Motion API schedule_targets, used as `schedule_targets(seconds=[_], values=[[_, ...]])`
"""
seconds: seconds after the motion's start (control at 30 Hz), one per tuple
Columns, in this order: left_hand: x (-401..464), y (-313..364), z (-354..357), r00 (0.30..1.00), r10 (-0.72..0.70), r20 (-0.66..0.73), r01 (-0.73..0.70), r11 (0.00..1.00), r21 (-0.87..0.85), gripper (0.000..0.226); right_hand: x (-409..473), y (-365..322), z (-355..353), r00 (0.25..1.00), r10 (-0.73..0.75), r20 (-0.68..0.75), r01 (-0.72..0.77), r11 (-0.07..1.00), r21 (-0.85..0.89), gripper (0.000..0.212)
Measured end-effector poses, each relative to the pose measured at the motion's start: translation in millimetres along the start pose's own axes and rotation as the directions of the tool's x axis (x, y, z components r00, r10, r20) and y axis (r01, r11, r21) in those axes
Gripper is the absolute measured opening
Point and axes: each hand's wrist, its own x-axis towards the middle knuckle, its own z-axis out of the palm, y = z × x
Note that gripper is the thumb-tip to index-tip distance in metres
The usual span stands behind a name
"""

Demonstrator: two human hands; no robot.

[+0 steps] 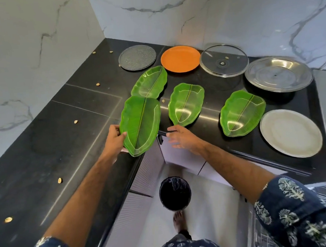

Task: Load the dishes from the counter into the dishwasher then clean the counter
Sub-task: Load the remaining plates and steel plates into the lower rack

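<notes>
The left hand's [115,137] fingers are hidden beneath the green leaf-shaped plastic plate [140,124], whose top edge covers part of a second green leaf-shaped plate [149,82].

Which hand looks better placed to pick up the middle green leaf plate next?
The right hand, probably. It is open and holds nothing, with its fingers just below the near tip of the middle leaf plate. The left hand already grips another leaf plate by its left edge.

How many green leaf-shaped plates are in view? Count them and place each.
4: one gripped by the left hand at the counter edge, one behind it, one mid-counter, one beside the white plate. None seems hidden.
</notes>
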Motion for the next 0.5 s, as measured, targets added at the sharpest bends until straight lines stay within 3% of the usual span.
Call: schedule_targets(seconds=[0.13, 0.27, 0.33, 0.5], values=[[-41.3, 21.0, 39.5, 0.960, 0.158, 0.230, -0.128, 0.982, -0.142, 0.020, -43.1, -1.5, -19.1, 0.997, -0.080, -0.015, 0.081, 0.951, 0.298, 0.040], [-92.4, 45.1, 123.4, 0.863, 0.239, 0.445, -0.171, 0.967, -0.188, 0.025, -108.3, 17.3, -75.7, 0.973, -0.152, -0.174, 0.225, 0.789, 0.571, 0.030], [-120.5, 50.9, 173.2, 0.817, 0.248, 0.520, -0.159, 0.965, -0.211, 0.027, -148.7, 36.7, -112.9, 0.949, -0.145, -0.278, 0.289, 0.749, 0.597, 0.033], [-197.4, 53.9, 296.4, 0.651, 0.218, 0.727, -0.191, 0.974, -0.122, 0.021, -269.0, 107.7, -196.1, 0.882, -0.092, -0.462, 0.361, 0.763, 0.536, 0.035]])
